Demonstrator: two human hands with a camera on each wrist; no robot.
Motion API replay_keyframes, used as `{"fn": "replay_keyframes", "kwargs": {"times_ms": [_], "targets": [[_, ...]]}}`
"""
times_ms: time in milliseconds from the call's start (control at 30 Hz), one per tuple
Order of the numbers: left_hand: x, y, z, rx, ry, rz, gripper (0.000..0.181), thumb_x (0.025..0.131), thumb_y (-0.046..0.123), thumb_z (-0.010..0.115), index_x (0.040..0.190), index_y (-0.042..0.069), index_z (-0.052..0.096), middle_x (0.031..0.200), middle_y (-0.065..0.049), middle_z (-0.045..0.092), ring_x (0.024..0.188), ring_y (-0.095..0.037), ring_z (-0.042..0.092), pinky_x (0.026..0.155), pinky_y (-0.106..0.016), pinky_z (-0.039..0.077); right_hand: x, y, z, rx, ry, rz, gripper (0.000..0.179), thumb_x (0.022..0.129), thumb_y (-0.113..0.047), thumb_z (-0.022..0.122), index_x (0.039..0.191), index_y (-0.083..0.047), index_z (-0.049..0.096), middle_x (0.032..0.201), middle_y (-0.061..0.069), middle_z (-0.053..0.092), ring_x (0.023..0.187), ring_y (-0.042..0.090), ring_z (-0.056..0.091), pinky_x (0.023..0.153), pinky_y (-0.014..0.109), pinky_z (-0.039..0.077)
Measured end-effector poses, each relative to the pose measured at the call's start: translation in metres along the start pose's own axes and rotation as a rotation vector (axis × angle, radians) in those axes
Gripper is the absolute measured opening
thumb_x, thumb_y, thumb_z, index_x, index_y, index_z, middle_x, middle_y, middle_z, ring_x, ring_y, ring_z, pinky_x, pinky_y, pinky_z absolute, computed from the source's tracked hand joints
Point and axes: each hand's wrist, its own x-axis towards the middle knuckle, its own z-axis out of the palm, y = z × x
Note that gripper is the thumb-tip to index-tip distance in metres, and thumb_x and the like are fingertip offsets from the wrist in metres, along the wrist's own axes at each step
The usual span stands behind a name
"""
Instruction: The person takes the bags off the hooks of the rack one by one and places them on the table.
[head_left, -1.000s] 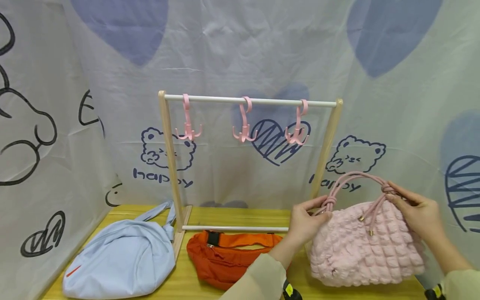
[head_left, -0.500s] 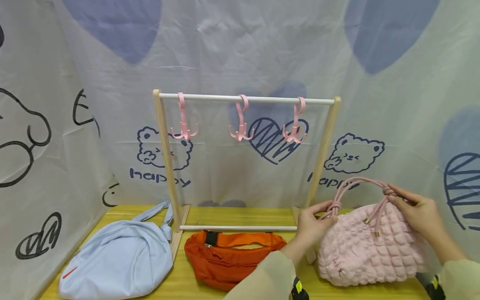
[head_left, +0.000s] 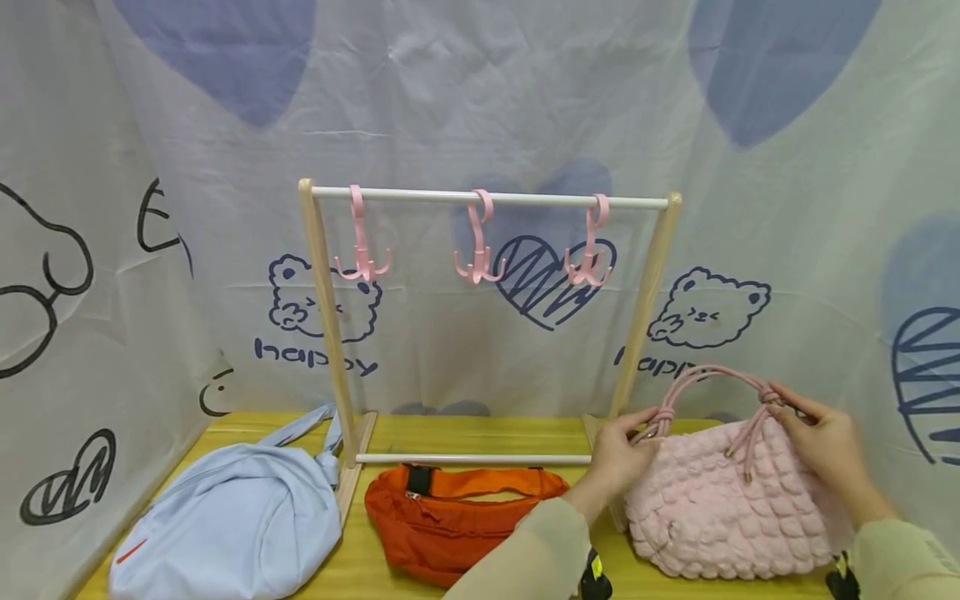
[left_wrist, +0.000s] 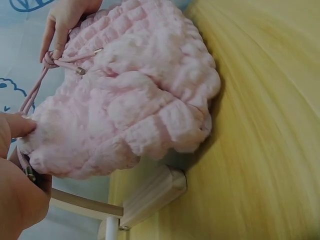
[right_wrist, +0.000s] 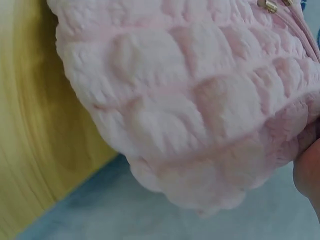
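Observation:
A pink quilted, puffy handbag is held up at the right by both hands, its base close to the table; whether it touches I cannot tell. My left hand pinches the left end of its cord handle, near a knot. At the other knot, my right hand grips the handle and the bag's top edge between thumb and fingers. Gold-tipped cord ends dangle over the front, seen in the left wrist view. In the right wrist view the bag's quilted side covers most of the picture.
Left of the bag stands a rack with a white top rail carrying three pink hooks. An orange waist bag lies before it, partly behind my left sleeve. A light blue bag lies at left on the yellow wood-grain table.
The handbag's handle has sunk a little, with both hands lower. The bag shifted slightly right, then back left. Both hands keep their hold, and the head view has turned slightly right.

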Motion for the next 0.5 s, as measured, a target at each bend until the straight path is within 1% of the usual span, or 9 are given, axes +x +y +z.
{"fn": "replay_keyframes", "kwargs": {"times_ms": [67,100,133,200,300,333,367,433,500], "targets": [[0.000,-0.004,0.000,0.054,-0.034,0.008,0.055,0.082,-0.013,0.070,0.129,0.016,0.076,0.120,-0.002,0.073,0.104,-0.005,0.063,0.086,-0.014,0.052,-0.002,0.006,0.005,0.025,-0.003,0.038,0.049,0.102,-0.041,0.067,0.142,-0.012,0.063,0.136,0.026,0.060,0.092,-0.014,0.048,0.068,0.004,0.037],[0.000,-0.006,0.000,0.073,-0.049,0.012,0.058,0.081,-0.015,0.068,0.130,0.015,0.075,0.121,-0.002,0.072,0.105,-0.006,0.063,0.086,-0.014,0.052,-0.003,0.008,0.008,0.042,-0.004,0.060,0.050,0.102,-0.041,0.067,0.142,-0.013,0.063,0.137,0.024,0.059,0.095,-0.015,0.049,0.070,0.003,0.037],[0.000,-0.008,0.000,0.081,-0.060,0.009,0.060,0.081,-0.016,0.065,0.131,0.015,0.074,0.121,-0.002,0.071,0.105,-0.006,0.062,0.086,-0.014,0.052,-0.004,0.010,0.011,0.077,-0.006,0.094,0.050,0.101,-0.041,0.068,0.142,-0.014,0.063,0.137,0.019,0.060,0.097,-0.014,0.049,0.071,0.002,0.039],[-0.001,-0.013,0.000,0.087,-0.071,-0.006,0.063,0.080,-0.018,0.062,0.132,0.014,0.074,0.121,-0.002,0.071,0.104,-0.006,0.062,0.082,-0.014,0.052,-0.006,0.014,0.016,0.111,-0.016,0.137,0.051,0.101,-0.042,0.069,0.143,-0.014,0.062,0.139,0.017,0.059,0.102,-0.015,0.049,0.073,0.000,0.039],[-0.002,-0.020,0.001,0.091,-0.073,-0.028,0.063,0.081,-0.019,0.060,0.132,0.015,0.074,0.121,-0.003,0.070,0.101,-0.005,0.061,0.079,-0.015,0.052,-0.009,0.018,0.023,0.110,-0.005,0.148,0.050,0.101,-0.039,0.070,0.141,-0.011,0.063,0.134,0.017,0.063,0.094,-0.009,0.052,0.070,0.003,0.042],[-0.002,-0.022,0.001,0.092,-0.072,-0.039,0.063,0.081,-0.019,0.060,0.132,0.016,0.074,0.120,-0.003,0.070,0.100,-0.005,0.061,0.077,-0.015,0.052,-0.011,0.020,0.025,0.101,-0.004,0.143,0.049,0.101,-0.038,0.070,0.140,-0.009,0.064,0.133,0.018,0.065,0.092,-0.007,0.052,0.069,0.004,0.041],[-0.003,-0.024,0.001,0.096,-0.073,-0.041,0.063,0.082,-0.019,0.060,0.132,0.016,0.074,0.120,-0.003,0.070,0.101,-0.006,0.061,0.078,-0.015,0.051,-0.012,0.021,0.026,0.070,0.000,0.124,0.049,0.101,-0.038,0.069,0.139,-0.008,0.064,0.132,0.024,0.064,0.091,-0.004,0.052,0.068,0.005,0.040],[-0.003,-0.028,0.001,0.112,-0.077,-0.039,0.061,0.084,-0.018,0.060,0.132,0.016,0.074,0.120,-0.004,0.070,0.105,-0.007,0.062,0.082,-0.015,0.052,-0.014,0.025,0.028,0.037,0.004,0.110,0.048,0.101,-0.037,0.069,0.138,-0.007,0.065,0.130,0.026,0.065,0.090,-0.001,0.053,0.068,0.007,0.039],[-0.004,-0.030,0.002,0.130,-0.086,-0.034,0.058,0.086,-0.017,0.060,0.132,0.016,0.074,0.122,-0.004,0.070,0.110,-0.010,0.063,0.086,-0.016,0.052,-0.016,0.029,0.030,0.002,0.005,0.099,0.047,0.101,-0.038,0.069,0.137,-0.007,0.066,0.132,0.027,0.063,0.093,-0.005,0.051,0.070,0.007,0.036]]}}
